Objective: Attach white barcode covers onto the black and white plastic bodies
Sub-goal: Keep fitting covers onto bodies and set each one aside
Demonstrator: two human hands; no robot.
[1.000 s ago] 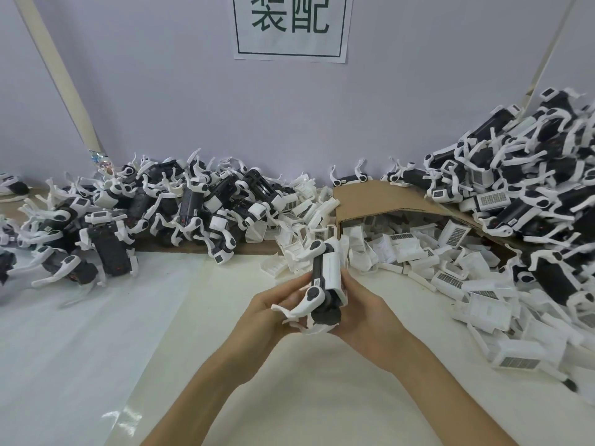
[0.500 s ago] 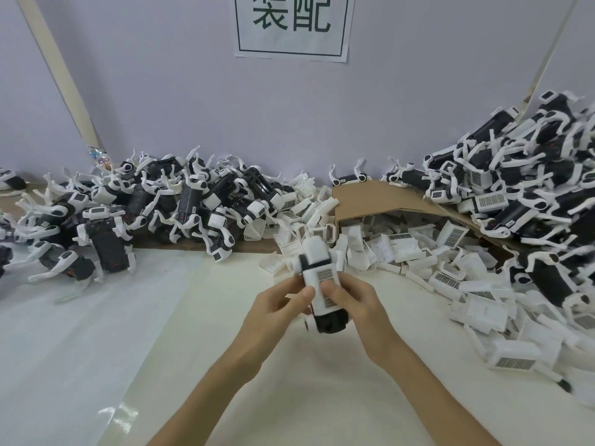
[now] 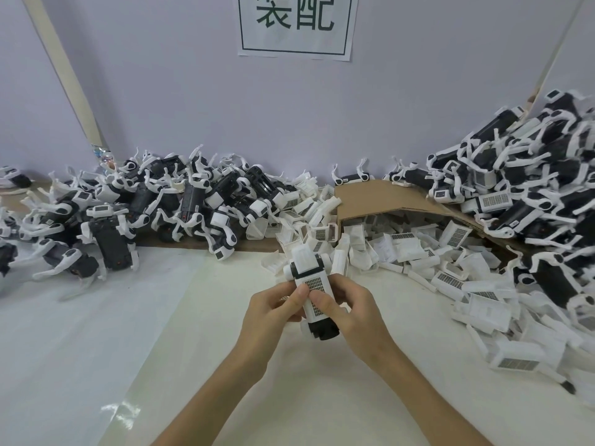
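Note:
A black and white plastic body (image 3: 323,328) is held upright over the table's middle, with a white barcode cover (image 3: 314,283) lying along its top face. My left hand (image 3: 273,309) grips the body from the left, thumb pressed on the cover's barcode grid. My right hand (image 3: 346,309) grips it from the right, thumb also on the cover. The body's underside is hidden behind my fingers.
Loose white barcode covers (image 3: 450,278) spill from under a brown cardboard flap (image 3: 386,197) to the right. Heaps of black and white bodies lie at back left (image 3: 145,214) and far right (image 3: 531,175). A paper sign (image 3: 296,24) hangs on the wall.
The body turned from side-on to cover-up in my hands. Both thumbs moved onto the barcode cover and now press it.

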